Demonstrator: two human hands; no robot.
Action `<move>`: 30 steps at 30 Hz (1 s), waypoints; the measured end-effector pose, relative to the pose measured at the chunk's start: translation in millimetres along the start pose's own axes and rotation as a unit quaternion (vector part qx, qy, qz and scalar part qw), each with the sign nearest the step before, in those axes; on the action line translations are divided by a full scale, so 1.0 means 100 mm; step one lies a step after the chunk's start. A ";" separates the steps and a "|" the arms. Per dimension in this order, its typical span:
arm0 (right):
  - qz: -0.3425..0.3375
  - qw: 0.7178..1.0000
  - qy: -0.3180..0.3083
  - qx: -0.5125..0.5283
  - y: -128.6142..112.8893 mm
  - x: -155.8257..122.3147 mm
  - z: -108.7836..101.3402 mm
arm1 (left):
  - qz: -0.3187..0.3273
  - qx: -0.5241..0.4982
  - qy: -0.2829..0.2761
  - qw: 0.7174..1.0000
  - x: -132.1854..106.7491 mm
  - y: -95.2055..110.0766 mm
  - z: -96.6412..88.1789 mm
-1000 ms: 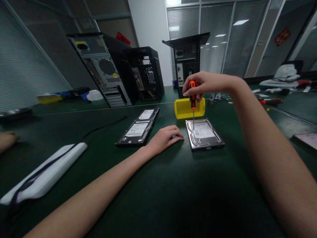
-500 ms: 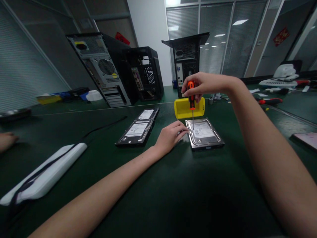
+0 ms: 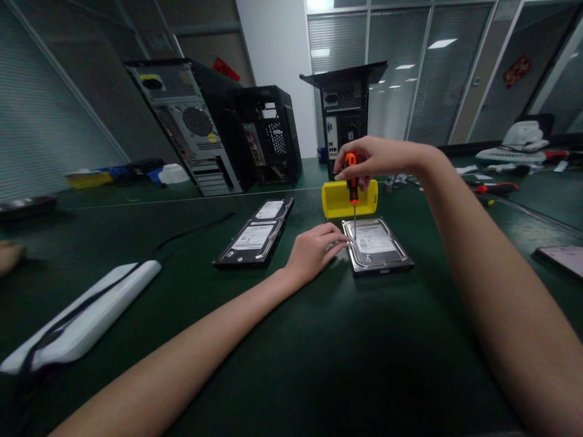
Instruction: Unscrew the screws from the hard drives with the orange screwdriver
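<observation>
A silver hard drive lies label up on the green table. My right hand is closed round the orange handle of a screwdriver, held upright with its thin shaft down at the drive's left edge. My left hand rests on the table with curled fingers, its fingertips touching the drive's left side near the shaft's tip. Whether anything sits between those fingertips is too small to see.
Two more hard drives lie in a row to the left. A yellow bin stands just behind the drive. Three open computer cases stand at the back. A white device with a black cable lies at left. Another person's hand shows at the far left edge.
My left hand slid right from the bare table to the drive's left edge and curled its fingers there. The screwdriver stayed upright over the drive, shifting slightly left.
</observation>
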State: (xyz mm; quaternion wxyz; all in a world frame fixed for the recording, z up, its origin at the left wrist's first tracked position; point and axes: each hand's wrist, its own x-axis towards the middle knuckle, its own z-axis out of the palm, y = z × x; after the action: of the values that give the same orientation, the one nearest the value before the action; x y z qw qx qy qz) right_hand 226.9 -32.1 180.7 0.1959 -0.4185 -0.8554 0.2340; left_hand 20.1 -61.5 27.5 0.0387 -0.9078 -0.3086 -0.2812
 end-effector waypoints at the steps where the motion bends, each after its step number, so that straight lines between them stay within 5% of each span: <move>1: -0.002 1.000 0.000 -0.002 0.01 0.00 0.00 | -0.003 -0.003 0.002 1.000 0.00 0.00 0.00; 30: -0.002 1.000 0.007 0.026 0.00 0.01 0.01 | -0.020 -0.020 -0.009 1.000 -0.04 -0.01 -0.02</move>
State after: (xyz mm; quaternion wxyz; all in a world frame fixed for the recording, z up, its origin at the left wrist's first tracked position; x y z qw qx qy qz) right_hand 225.4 -31.5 179.8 0.2133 -0.4131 -0.8486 0.2524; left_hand 16.2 -63.1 27.0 0.0124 -0.9048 -0.3210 -0.2793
